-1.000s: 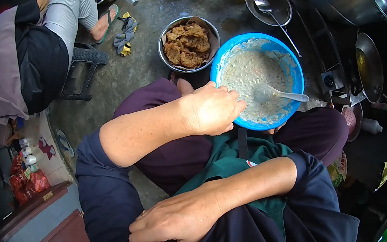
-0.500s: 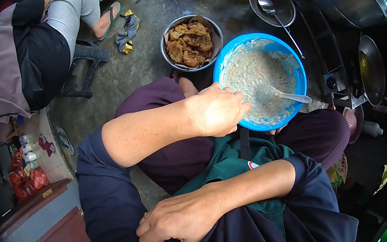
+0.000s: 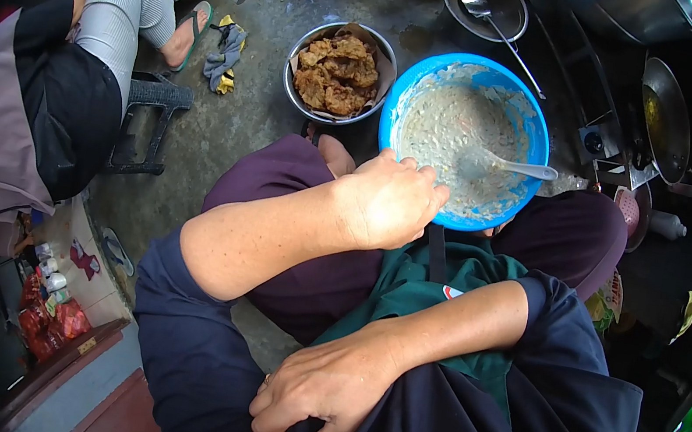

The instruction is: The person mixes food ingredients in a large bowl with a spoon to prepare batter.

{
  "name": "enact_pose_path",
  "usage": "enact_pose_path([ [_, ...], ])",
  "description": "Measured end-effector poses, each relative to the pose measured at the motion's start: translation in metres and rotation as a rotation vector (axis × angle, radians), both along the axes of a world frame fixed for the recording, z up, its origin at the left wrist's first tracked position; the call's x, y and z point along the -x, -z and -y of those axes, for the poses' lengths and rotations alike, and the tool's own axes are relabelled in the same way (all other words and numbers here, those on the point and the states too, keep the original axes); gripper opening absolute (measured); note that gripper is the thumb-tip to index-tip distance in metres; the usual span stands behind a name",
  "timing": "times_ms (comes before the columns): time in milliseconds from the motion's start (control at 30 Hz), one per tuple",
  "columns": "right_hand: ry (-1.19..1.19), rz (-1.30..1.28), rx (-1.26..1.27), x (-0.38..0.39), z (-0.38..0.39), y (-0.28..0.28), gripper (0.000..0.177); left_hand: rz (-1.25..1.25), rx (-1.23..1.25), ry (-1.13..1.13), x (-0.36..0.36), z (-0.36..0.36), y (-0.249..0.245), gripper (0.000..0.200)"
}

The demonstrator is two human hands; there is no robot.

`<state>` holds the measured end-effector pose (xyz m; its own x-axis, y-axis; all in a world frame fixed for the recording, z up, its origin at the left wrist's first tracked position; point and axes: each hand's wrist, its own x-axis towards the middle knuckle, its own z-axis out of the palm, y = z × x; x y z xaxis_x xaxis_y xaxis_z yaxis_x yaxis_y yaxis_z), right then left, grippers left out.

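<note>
A blue plastic basin (image 3: 541, 136) of thick, pale batter with green flecks sits between my knees. My left hand (image 3: 397, 198) lies over its near-left rim, fingers curled round the edge. A pale-handled spoon (image 3: 525, 169) leans in the batter, its bowl end sunk and the handle over the right rim. Across my lap, my right hand (image 3: 320, 387) rests on the dark blue sleeve (image 3: 198, 354) of my left arm, its fingers bent into the cloth and the thumb apart. Left of the basin stands a steel bowl (image 3: 287, 87) of brown fried pieces (image 3: 337, 73), lined with paper.
A strainer (image 3: 497, 25) with a metal ladle (image 3: 475, 4) lies beyond the basin. To the right are a stove (image 3: 595, 141) and a tilted wok (image 3: 667, 120). Another person (image 3: 73, 80) sits at left near a black stool (image 3: 151, 122). Grey-yellow gloves (image 3: 225, 55) lie on the floor.
The view has shifted slightly. My left hand stays at the basin's rim and my right hand on the sleeve. The other person's hand has drawn back a little along their leg.
</note>
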<state>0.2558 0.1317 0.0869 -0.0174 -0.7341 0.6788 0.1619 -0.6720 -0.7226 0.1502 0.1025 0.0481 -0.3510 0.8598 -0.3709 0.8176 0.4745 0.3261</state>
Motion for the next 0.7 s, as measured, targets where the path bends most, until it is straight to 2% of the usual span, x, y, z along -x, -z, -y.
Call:
enact_pose_path([
  [100,0.089,-0.012,-0.028,0.002,-0.003,-0.001,0.037,0.009,0.004,0.005,-0.001,-0.001,0.000,0.046],
  [200,0.210,0.153,0.017,0.000,-0.004,-0.005,0.041,0.021,-0.001,0.006,-0.001,-0.002,-0.001,0.047],
  [300,0.106,0.254,-0.025,-0.001,-0.007,-0.008,0.032,0.060,0.012,-0.013,0.000,-0.002,-0.005,0.048],
  [500,0.030,0.047,0.022,-0.003,0.007,0.006,0.036,0.045,-0.022,0.026,0.003,-0.004,-0.010,0.053],
  [633,0.109,-0.067,-0.136,0.001,-0.001,0.001,0.035,0.087,0.042,0.012,0.007,-0.011,-0.013,0.055],
  [700,0.167,0.038,-0.092,-0.003,-0.008,0.000,0.033,0.104,0.068,0.009,0.008,-0.014,-0.013,0.056],
])
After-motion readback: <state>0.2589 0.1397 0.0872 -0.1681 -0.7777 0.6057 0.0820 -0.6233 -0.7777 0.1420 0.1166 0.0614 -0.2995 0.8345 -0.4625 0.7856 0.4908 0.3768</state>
